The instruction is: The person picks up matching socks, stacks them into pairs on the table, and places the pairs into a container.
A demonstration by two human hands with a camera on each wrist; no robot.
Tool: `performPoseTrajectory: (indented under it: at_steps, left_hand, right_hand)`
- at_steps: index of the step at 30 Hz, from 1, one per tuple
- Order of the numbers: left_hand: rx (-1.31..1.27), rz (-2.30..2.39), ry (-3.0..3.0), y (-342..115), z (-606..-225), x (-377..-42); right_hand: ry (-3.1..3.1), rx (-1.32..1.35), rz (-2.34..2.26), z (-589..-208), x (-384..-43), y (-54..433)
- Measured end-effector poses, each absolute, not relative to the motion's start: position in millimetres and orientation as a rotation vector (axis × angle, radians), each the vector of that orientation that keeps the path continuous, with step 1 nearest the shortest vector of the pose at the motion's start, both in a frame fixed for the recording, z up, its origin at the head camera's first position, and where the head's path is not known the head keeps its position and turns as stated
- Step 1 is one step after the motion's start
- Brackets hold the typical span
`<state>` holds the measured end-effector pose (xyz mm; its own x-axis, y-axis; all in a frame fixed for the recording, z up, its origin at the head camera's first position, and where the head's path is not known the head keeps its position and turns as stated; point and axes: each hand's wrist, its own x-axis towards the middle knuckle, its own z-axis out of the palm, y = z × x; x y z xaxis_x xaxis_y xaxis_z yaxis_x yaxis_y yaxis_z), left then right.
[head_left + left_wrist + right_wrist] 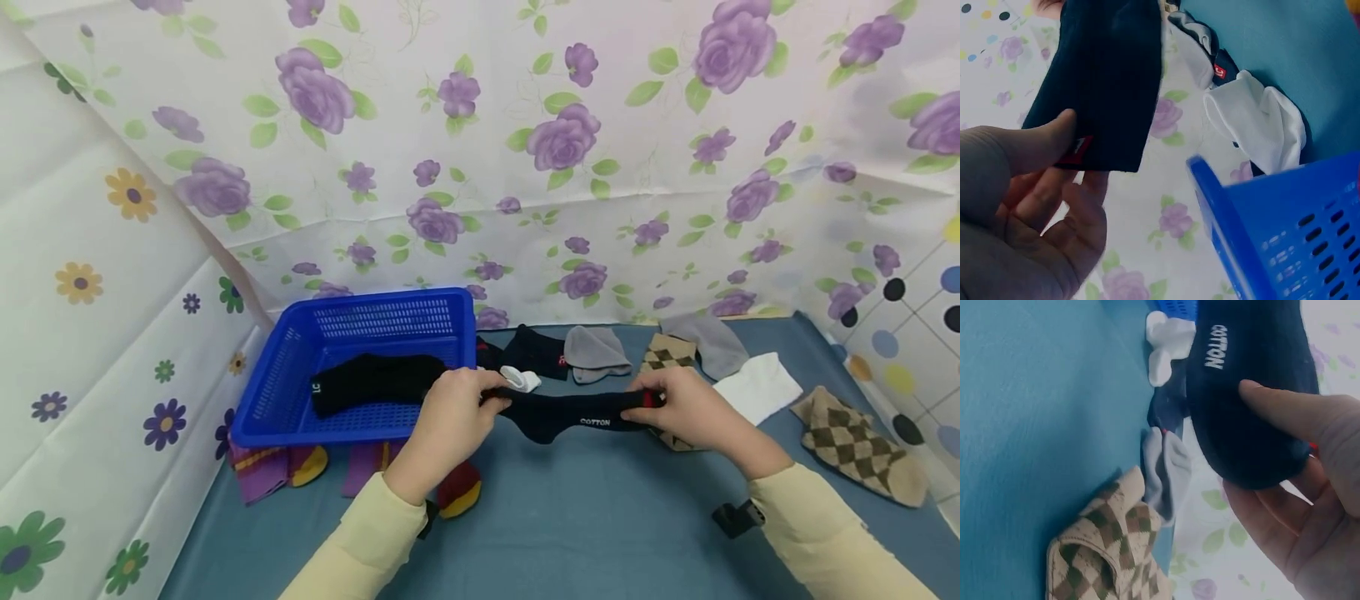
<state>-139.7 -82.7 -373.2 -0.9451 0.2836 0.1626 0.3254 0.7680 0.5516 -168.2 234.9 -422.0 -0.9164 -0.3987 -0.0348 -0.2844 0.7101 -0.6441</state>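
Note:
A dark sock (555,414) with white COTTON lettering is stretched sideways between both hands, above the table. My left hand (459,417) pinches its left end. In the left wrist view, thumb and fingers grip the sock's cuff (1110,81) by a small red label. The other end is pinched by my right hand (693,408); in the right wrist view the thumb lies on top of the sock's rounded toe (1247,437), fingers underneath. Left of the hands, a blue plastic basket (258,421) has a black sock (375,382) lying in it.
Along the back of the blue-covered table lie a navy sock (534,350), a grey sock (596,354) and a white sock (1169,337). To the right are another white sock (761,387) and an argyle sock (862,446). Purple socks (258,473) lie before the basket.

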Motion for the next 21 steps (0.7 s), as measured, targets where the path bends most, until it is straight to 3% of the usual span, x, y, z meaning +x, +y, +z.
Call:
performPoseTrajectory:
  at_steps: [8, 13, 21]
  left_hand:
    - [-0.472, -0.987, -2.879, -73, -392, -139]
    - [-0.499, -0.787, -2.934, -66, -407, -136]
    - [-0.618, -0.430, -3.061, -67, -431, -132]
  right_hand:
    - [2.935, -0.671, -0.898, -425, -169, 239]
    - [3.279, -0.803, -0.754, -431, -164, 236]
    - [3.234, -1.140, -0.516, -461, -154, 232]
